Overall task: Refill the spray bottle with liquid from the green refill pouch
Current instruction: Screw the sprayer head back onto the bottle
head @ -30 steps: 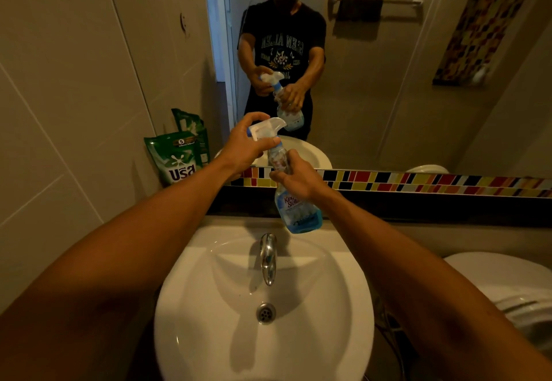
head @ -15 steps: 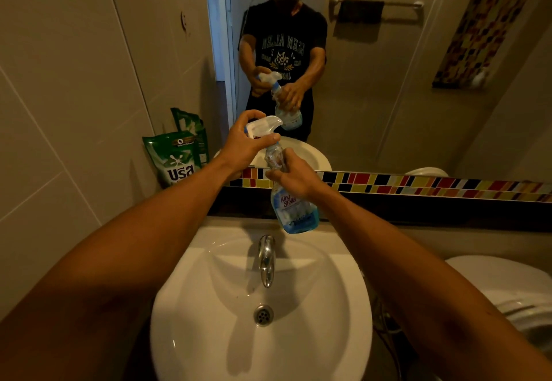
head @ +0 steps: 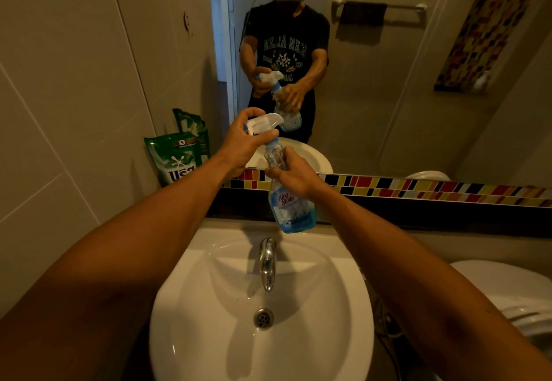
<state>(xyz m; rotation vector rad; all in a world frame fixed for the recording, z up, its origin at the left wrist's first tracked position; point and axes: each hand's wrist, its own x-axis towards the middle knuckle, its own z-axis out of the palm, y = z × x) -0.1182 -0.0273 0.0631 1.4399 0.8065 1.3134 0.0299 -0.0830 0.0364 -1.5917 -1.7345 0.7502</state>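
Observation:
A clear spray bottle (head: 291,210) with a blue label and a little blue liquid at its bottom hangs over the back of the sink. My right hand (head: 294,176) grips its neck. My left hand (head: 243,144) is closed around the white trigger head (head: 264,122) on top of the bottle. The green refill pouch (head: 174,158) stands upright on the ledge at the left, against the tiled wall, apart from both hands.
A white sink (head: 185,336) with a chrome tap (head: 268,262) and a drain lies below the bottle. A mirror (head: 388,82) above a coloured tile strip reflects the person and the bottle. A toilet (head: 504,294) sits at the right.
The bottle and both hands stay in nearly the same place; the bottle has tilted and shifted only slightly while my left hand keeps its hold on the trigger head.

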